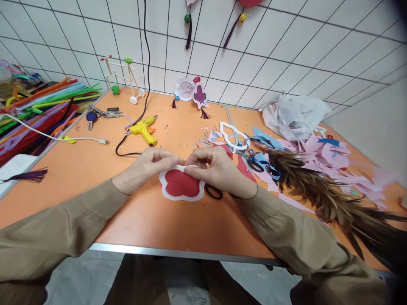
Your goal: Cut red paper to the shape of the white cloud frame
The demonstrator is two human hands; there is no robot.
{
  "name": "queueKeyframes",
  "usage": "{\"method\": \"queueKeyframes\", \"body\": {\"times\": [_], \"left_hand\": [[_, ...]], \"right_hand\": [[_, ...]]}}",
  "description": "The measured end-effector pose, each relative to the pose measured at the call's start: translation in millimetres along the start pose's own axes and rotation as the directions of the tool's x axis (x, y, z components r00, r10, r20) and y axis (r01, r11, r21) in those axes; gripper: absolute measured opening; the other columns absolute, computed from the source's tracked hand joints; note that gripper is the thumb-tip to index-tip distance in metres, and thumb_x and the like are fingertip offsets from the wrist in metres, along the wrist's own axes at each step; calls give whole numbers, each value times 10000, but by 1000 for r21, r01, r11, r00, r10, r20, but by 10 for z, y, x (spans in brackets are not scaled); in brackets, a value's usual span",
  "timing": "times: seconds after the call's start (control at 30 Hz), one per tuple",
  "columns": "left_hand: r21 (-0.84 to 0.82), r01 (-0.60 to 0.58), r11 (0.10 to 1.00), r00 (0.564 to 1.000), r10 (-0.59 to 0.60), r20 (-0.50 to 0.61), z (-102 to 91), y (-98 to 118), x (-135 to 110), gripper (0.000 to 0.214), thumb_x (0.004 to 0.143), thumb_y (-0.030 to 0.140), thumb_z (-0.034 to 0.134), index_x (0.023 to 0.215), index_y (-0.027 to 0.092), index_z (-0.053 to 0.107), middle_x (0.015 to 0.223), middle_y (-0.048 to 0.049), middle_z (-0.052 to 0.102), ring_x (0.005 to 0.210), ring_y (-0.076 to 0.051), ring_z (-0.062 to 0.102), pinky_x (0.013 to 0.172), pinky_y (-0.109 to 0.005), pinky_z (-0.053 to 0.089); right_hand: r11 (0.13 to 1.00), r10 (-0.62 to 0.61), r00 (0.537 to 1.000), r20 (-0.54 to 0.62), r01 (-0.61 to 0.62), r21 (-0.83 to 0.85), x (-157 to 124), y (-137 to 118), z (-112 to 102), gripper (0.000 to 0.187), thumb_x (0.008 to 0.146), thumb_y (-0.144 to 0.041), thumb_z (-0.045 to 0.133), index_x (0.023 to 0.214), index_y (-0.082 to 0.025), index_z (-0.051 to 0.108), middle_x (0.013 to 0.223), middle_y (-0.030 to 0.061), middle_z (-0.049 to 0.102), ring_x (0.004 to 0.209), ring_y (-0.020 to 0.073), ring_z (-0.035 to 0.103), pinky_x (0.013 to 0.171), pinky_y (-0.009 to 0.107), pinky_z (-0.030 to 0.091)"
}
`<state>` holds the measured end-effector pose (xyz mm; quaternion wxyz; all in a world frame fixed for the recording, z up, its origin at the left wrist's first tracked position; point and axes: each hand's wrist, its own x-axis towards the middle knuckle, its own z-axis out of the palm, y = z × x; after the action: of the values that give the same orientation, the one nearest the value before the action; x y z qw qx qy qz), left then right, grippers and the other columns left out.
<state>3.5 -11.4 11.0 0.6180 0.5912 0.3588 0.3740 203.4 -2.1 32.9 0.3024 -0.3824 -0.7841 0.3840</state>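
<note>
Between my hands is a wavy-edged cutout [182, 185], red in the middle with a white border, above the orange table near its front. My left hand [155, 164] is closed at the cutout's upper edge, thumb and fingers pinched together. On the upper right part of the same edge, my right hand [213, 165] pinches the white border between thumb and curled fingers. The fingertips of both hands nearly meet there. Just below my right hand, a black scissor handle loop [213, 192] shows; the rest of it is hidden.
A yellow glue gun [144, 129] with a black cord lies behind my left hand. Keys [101, 113] and pipe cleaners [47, 110] are at the left. Rightward are a white wavy frame [234, 137], pink paper scraps [330, 154], brown feathers [318, 186] and a plastic bag [292, 116].
</note>
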Motion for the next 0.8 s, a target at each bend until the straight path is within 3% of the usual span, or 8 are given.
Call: {"method": "queueKeyframes", "body": {"times": [0.1, 0.23, 0.37, 0.47, 0.57, 0.67, 0.8], "left_hand": [[153, 28, 988, 994, -44, 105, 18, 65, 13, 226, 759, 359, 721, 848, 157, 769, 726, -40, 710, 638, -164, 612, 582, -243, 456], [196, 47, 980, 992, -69, 107, 56, 107, -4, 187, 779, 323, 680, 748, 147, 736, 603, -2, 632, 531, -118, 513, 501, -216, 385], [154, 102, 983, 990, -116, 81, 54, 120, -34, 223, 779, 338, 672, 686, 138, 705, 582, -7, 614, 520, -113, 495, 498, -218, 374], [123, 118, 985, 991, -126, 54, 33, 111, -53, 250, 782, 355, 676, 665, 136, 704, 572, -17, 625, 514, -121, 514, 496, -224, 379], [46, 140, 989, 990, -141, 26, 6, 87, -64, 262, 786, 377, 688, 695, 135, 726, 606, -43, 673, 534, -141, 569, 511, -233, 414], [-41, 172, 984, 983, -174, -61, -8, 60, -68, 254, 759, 387, 730, 757, 134, 754, 691, -76, 731, 600, -170, 634, 559, -247, 464], [-157, 133, 978, 973, -160, -168, 8, 33, -73, 238, 737, 377, 763, 773, 141, 767, 725, -69, 749, 628, -164, 645, 616, -250, 493]], "right_hand": [[997, -52, 998, 21, 53, -58, 9, -12, 12, 100, 735, -199, 605, 665, -143, 651, 586, -8, 582, 530, 77, 456, 500, 208, 349], [999, -44, 999, 15, 45, -27, 22, -7, 34, 87, 723, -186, 608, 669, -141, 661, 582, -12, 583, 540, 77, 471, 509, 205, 359], [987, 59, 998, 33, -63, 145, 32, 28, 72, 122, 712, -258, 650, 687, -140, 667, 600, -1, 602, 558, 91, 505, 506, 209, 391], [932, 132, 989, 73, -149, 331, 30, 51, 78, 192, 712, -329, 681, 733, -138, 666, 683, 23, 648, 621, 116, 572, 558, 233, 454], [882, 158, 987, 18, -150, 446, 26, 80, 19, 276, 738, -400, 683, 838, -143, 672, 727, 22, 663, 615, 107, 568, 567, 237, 454], [883, 163, 986, -38, -128, 452, 11, 121, -91, 347, 766, -447, 672, 928, -140, 670, 757, 36, 672, 628, 105, 566, 552, 231, 424], [886, 230, 972, 56, -233, 402, -38, 146, -180, 346, 731, -444, 712, 889, -137, 676, 757, 39, 667, 662, 123, 591, 564, 238, 429]]}}
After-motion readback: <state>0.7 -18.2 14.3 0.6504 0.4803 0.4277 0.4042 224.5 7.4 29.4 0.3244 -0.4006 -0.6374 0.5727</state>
